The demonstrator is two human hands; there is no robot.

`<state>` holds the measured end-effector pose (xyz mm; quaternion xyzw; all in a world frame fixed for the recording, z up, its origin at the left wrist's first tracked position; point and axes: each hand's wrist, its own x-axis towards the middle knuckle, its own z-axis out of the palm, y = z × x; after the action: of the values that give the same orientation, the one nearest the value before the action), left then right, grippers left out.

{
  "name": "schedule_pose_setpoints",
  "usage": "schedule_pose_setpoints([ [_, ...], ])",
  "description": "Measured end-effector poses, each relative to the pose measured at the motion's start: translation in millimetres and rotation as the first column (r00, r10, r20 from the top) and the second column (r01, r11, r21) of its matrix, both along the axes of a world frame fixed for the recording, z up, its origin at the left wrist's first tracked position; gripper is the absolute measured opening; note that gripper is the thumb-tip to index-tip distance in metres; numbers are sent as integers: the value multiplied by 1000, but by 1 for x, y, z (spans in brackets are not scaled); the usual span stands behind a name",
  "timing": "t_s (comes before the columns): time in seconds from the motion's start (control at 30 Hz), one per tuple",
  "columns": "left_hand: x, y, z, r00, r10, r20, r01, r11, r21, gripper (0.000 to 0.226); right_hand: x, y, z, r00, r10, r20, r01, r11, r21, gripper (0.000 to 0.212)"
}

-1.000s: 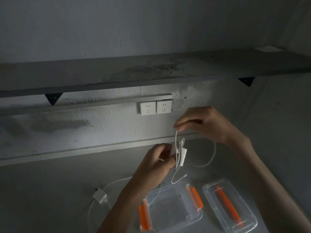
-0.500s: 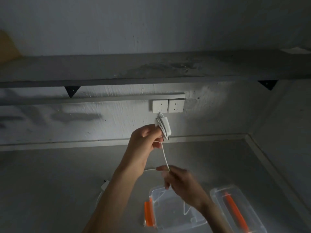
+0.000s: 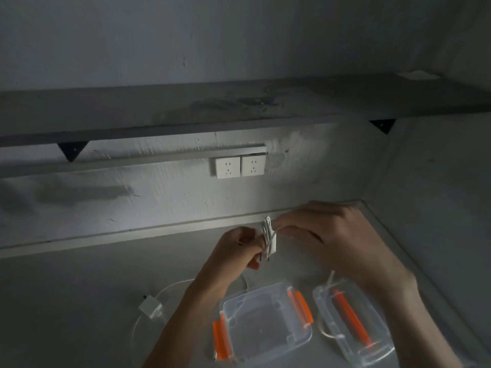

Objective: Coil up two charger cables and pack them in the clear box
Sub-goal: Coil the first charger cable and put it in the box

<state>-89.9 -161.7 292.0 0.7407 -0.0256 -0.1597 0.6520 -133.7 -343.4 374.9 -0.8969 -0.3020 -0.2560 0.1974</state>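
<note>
My left hand (image 3: 240, 249) grips a white charger plug with its cable wound around it (image 3: 269, 239), held above the grey desk. My right hand (image 3: 329, 240) pinches the loose cable right beside the bundle; the free end (image 3: 330, 279) hangs under my right wrist. A second white charger (image 3: 151, 306) lies on the desk at the left with its cable curving around it. The clear box (image 3: 265, 322) with orange clips stands open below my hands, with nothing inside. Its clear lid (image 3: 353, 325) lies to the right.
A pair of white wall sockets (image 3: 240, 166) sits on the back wall under a long grey shelf (image 3: 186, 112). A side wall closes the desk on the right. The light is dim.
My left hand lowered the bundle from near the sockets to just above the desk. My right hand rose from over the box to meet the bundle, winding the cable.
</note>
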Motion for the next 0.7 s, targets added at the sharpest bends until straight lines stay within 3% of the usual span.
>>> schedule_pose_setpoints([
  [0.13, 10, 1, 16, 993, 26, -117, -51, 974, -223, 20, -14, 0, 1, 981, 108, -163, -117, 992, -45, 17],
  [0.2, 19, 7, 20, 980, 92, -179, -137, 956, -259, 21, -21, 2, -12, 973, 101, -207, -116, 991, -60, 24],
  [0.3, 22, 12, 21, 980, 130, -152, -155, 974, -168, 22, -22, 2, -25, 971, 84, -223, -88, 996, -11, 24],
  [0.4, 10, 8, 19, 997, 40, -64, -38, 999, 20, 17, -14, 0, -15, 988, 63, -141, -57, 997, 44, 21],
  [0.5, -7, -3, 20, 1000, -12, -28, 13, 999, 49, 6, 10, -5, -1, 997, 50, -61, -44, 995, 91, 21],
  [0.6, -24, -5, 31, 995, -80, 59, 78, 996, 35, 8, 46, -15, -1, 979, 92, -182, -45, 968, 249, 10],
  [0.7, -32, 5, 51, 984, -105, 147, 95, 993, 75, 12, 68, -12, -30, 863, 291, -413, -56, 867, 495, 8],
])
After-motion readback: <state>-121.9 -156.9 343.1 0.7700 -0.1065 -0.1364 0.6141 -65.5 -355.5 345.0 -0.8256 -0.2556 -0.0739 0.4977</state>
